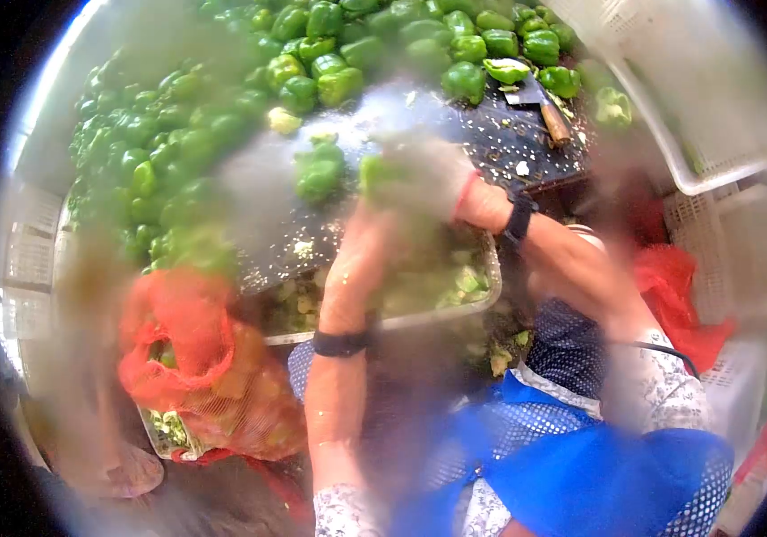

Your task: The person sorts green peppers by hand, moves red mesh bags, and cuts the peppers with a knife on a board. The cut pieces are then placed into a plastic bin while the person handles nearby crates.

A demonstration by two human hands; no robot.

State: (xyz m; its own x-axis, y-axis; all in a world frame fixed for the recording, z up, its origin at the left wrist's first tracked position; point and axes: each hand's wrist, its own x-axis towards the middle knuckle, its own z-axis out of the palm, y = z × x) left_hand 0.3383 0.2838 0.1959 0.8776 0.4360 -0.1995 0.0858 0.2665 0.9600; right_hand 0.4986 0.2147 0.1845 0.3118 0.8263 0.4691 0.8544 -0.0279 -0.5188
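Note:
A green bell pepper (378,174) sits where my two hands meet, above the near edge of the dark work surface. My left hand (376,213) is blurred and appears wrapped around this pepper from below. Pressed close on the other side is my right hand (435,179), in a pale glove with a pink cuff; blur hides its fingers. Just left of them another green pepper (319,172) rests on the surface. Beneath my hands, a tray (491,291) holds pale green pepper scraps.
A heap of green peppers (146,134) covers the back and left. A wooden-handled cleaver (555,123) lies at the right of the dark surface (500,148). A red mesh sack (249,394) stands lower left, and a white crate (692,183) upper right. Another person's foot (137,470) shows lower left.

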